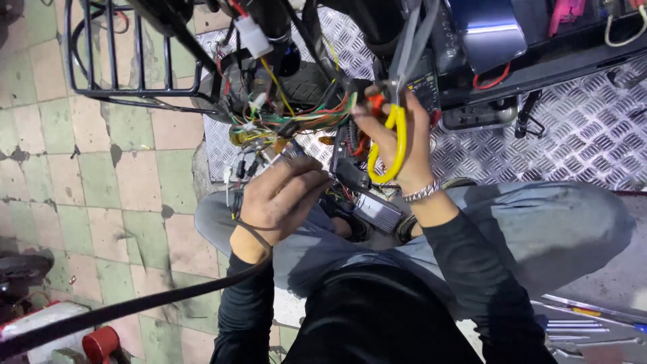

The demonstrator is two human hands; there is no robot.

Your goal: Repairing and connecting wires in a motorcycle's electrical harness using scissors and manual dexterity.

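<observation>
Nearest the camera, a dark torso and black sleeves, with grey trousers [539, 229] over bent knees below. Beyond, far side, a ridged metal plate [593, 128] under a dark vehicle body [485, 40]. Far left, a black wire rack [135, 54] above green and pink floor tiles [81, 168]. Across the near left, a thick black cable [121, 309] running slantwise, and a red cap [100, 342] in the corner. Near right, a few flat metal tools [586, 323] on the ground. In the middle, a tangle of coloured wires [290, 111] hanging from the vehicle, with a small dark box [377, 210] just below.

Left hand [283, 199] curled narrow around thin wires at the tangle's near edge. Right hand [397, 145] closed on yellow-handled scissors [391, 145], blades pointing far toward the vehicle, just right of the wires. Silver bracelet [421, 193] on the right wrist.
</observation>
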